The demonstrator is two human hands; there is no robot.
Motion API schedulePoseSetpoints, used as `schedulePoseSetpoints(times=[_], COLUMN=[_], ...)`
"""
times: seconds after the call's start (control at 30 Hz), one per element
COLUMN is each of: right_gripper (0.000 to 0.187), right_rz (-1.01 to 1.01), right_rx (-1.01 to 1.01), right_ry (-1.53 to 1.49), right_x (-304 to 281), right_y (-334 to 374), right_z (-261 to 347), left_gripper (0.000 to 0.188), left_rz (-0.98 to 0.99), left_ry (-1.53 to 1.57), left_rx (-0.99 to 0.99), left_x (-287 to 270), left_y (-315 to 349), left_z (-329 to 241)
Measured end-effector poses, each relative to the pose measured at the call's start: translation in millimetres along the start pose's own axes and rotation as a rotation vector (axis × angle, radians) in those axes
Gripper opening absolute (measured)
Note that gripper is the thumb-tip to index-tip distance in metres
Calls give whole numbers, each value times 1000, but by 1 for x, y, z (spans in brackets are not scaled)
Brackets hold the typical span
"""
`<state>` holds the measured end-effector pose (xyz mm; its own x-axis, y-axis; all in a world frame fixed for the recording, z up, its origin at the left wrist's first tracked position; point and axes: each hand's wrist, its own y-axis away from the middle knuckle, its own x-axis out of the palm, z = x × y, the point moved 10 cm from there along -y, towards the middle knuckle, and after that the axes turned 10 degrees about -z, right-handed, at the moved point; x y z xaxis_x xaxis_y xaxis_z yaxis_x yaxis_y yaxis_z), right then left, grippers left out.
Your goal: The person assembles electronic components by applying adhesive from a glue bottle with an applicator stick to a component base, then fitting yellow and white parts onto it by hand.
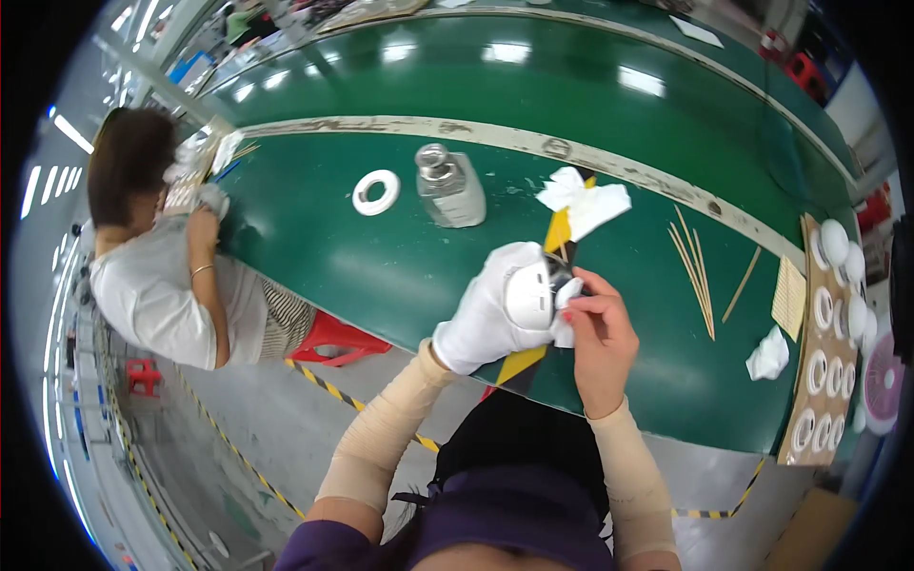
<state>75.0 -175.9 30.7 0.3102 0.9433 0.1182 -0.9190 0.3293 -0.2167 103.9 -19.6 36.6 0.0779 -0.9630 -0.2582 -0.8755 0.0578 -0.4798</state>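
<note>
My left hand (484,309), in a white glove, is closed around a white rounded housing (528,298) with a dark, shiny part on its right side. My bare right hand (607,333) pinches a small piece of white cloth or tissue (564,330) against that dark side. Just above the housing a thin wooden stick (563,251) shows; whether it is held cannot be told. Beyond my hands lies a crumpled white wipe (595,206) on the green table (381,276). A clear bottle with a metal top (454,190) stands beyond my left hand, beside a white ring (376,192).
Several thin wooden sticks (698,276) and a crumpled tissue (767,355) lie to the right. At the right end, a cardboard tray (795,419) holds rows of white rings and domes. A co-worker (181,285) sits at the left near a red stool (333,341).
</note>
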Motion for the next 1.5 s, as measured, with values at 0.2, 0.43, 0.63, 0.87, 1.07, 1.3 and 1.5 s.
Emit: schedulePoseSetpoints(times=[0.2, 0.43, 0.63, 0.87, 1.07, 1.3, 1.5], right_gripper=[6, 6, 3, 6, 7, 6, 4], right_rz=[52, 63, -8, 39, 12, 136, 158], right_rx=[-64, -120, -240, -225, -268, -287, -142], right_ry=[116, 265, 385, 369, 356, 275, 325], right_x=[-9, 14, 10, 7, 8, 10, 15], right_y=[6, 22, 16, 9, 4, 15, -10], right_z=[-12, 6, 8, 1, 7, 7, 3], left_gripper=[65, 87, 83, 78, 74, 61, 74], left_rz=[57, 53, -21, -16, -47, -109, -7], left_ry=[-28, 97, 27, 34, -49, -3, -81], left_rx=[83, -227, -47, -66, 55, 99, -63], left_x=[11, 2, 11, 8, 6, -2, 10], left_y=[-5, 7, 4, 4, 6, 3, 7], left_z=[-19, 3, 4, 3, -11, -24, -3])
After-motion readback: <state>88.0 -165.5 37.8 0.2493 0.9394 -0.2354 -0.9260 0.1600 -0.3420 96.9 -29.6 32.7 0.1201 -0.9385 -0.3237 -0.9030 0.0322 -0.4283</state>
